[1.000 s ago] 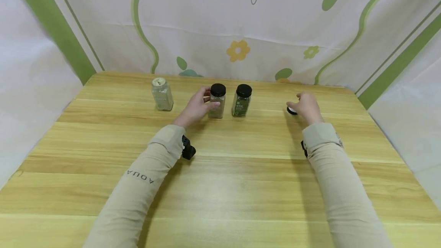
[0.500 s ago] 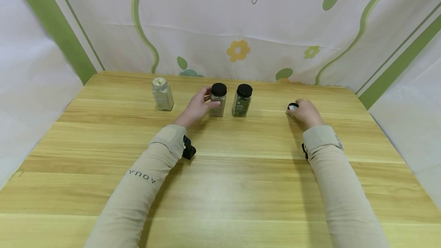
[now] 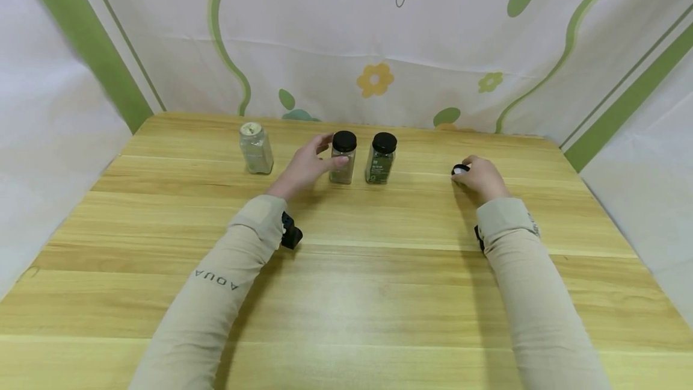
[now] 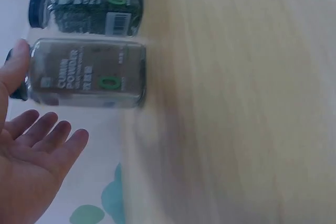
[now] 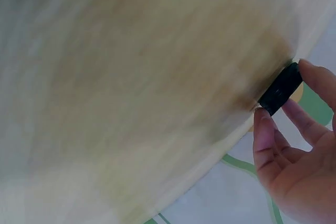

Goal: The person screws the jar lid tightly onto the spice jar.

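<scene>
In the head view my left hand is beside the jar of cumin powder, which stands upright with its black lid on. The left wrist view shows the fingers relaxed and apart from the jar, the thumb overlapping its lid end; whether the thumb touches cannot be told. Just right of it stands a jar of green herbs, also black-lidded. At the right, my right hand pinches a loose black lid between thumb and fingers, close to the tabletop. The lid's white inside partly shows in the head view.
A lidless glass jar with a pale top stands at the left of the wooden table. Behind the table's far edge hangs a white curtain with green and orange plant prints.
My right hand has turned the black lid a little, tilting its white inside differently. The left hand has drawn slightly left, its fingers apart from the cumin jar, which stays in place.
</scene>
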`<state>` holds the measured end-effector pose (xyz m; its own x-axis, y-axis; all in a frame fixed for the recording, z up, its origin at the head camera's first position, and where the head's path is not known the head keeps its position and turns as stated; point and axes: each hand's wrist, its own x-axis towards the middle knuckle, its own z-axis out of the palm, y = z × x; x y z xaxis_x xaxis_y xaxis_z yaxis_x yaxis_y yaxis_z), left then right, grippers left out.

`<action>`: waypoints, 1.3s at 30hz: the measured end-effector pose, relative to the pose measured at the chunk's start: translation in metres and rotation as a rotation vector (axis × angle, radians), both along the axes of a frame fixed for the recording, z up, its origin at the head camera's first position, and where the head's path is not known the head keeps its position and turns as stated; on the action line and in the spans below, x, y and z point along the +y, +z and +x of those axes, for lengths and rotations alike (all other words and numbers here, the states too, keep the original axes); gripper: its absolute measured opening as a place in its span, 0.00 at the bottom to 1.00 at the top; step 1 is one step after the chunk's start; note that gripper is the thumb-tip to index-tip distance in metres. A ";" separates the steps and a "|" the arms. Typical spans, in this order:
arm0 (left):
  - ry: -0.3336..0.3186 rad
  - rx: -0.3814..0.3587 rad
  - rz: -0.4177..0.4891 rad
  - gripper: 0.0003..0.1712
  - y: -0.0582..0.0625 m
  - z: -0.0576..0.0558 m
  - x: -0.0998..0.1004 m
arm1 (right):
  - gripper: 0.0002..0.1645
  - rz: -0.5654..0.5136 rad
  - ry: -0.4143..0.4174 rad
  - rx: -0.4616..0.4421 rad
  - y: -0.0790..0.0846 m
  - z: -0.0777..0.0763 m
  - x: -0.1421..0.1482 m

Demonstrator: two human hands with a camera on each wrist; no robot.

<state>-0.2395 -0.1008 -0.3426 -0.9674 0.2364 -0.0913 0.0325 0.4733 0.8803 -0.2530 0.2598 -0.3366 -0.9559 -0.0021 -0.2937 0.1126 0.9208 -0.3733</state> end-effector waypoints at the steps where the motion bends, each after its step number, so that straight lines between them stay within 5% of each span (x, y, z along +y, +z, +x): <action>1: 0.005 0.007 0.010 0.46 0.001 0.001 -0.002 | 0.37 -0.005 -0.004 -0.007 0.000 0.000 0.000; 12: 0.069 0.145 0.038 0.35 0.038 0.017 -0.032 | 0.38 -0.016 0.021 0.014 0.004 0.001 -0.009; 17: 0.127 0.237 0.024 0.31 0.046 0.023 -0.057 | 0.38 -0.062 0.024 0.025 0.007 0.002 -0.018; 30: 0.415 0.468 -0.010 0.22 0.032 0.036 -0.105 | 0.36 -0.115 0.064 0.082 0.025 -0.002 -0.051; 39: 0.382 0.341 -0.152 0.31 0.020 0.031 -0.126 | 0.36 -0.072 0.110 0.156 0.030 -0.004 -0.065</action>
<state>-0.2089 -0.2266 -0.3231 -0.9627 -0.1302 0.2373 0.1049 0.6286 0.7706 -0.2569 0.1949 -0.3069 -0.9826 -0.1246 -0.1376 -0.0514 0.8948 -0.4435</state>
